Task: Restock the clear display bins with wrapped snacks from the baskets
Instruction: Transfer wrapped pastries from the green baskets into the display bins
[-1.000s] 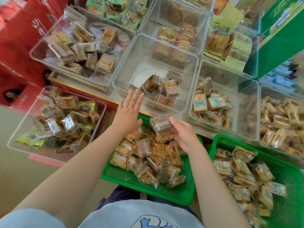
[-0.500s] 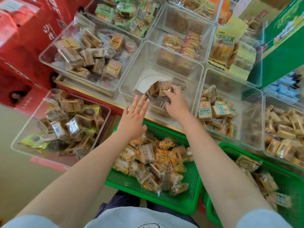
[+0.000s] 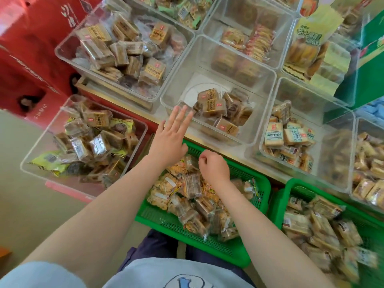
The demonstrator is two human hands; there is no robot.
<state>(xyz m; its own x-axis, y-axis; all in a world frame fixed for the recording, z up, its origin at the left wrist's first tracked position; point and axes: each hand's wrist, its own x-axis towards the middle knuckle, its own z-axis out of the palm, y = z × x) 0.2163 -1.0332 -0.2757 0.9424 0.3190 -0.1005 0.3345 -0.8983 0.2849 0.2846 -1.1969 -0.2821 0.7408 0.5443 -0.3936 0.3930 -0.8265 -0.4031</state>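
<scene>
A green basket (image 3: 187, 235) of wrapped snacks (image 3: 193, 196) sits in front of me, just below the clear display bins. The middle clear bin (image 3: 267, 104) holds a small pile of brown wrapped snacks (image 3: 214, 107). My left hand (image 3: 172, 134) is flat with straight fingers, its fingertips at that bin's near left corner, holding nothing. My right hand (image 3: 214, 169) hovers over the basket's far edge with its fingers curled; I see no snack in it. A second green basket (image 3: 280, 204) with more wrapped snacks (image 3: 311, 223) stands at the right.
Fuller clear bins surround the middle one: lower left (image 3: 83, 138), upper left (image 3: 124, 48) and right (image 3: 291, 138). Red cartons (image 3: 31, 59) stand at the far left, a green box (image 3: 369, 59) at the upper right. Bare floor shows at the lower left.
My right hand carried a snack up into the middle bin, let it go there, and has come back down over the basket with curled fingers. My left hand stayed near the bin's corner.
</scene>
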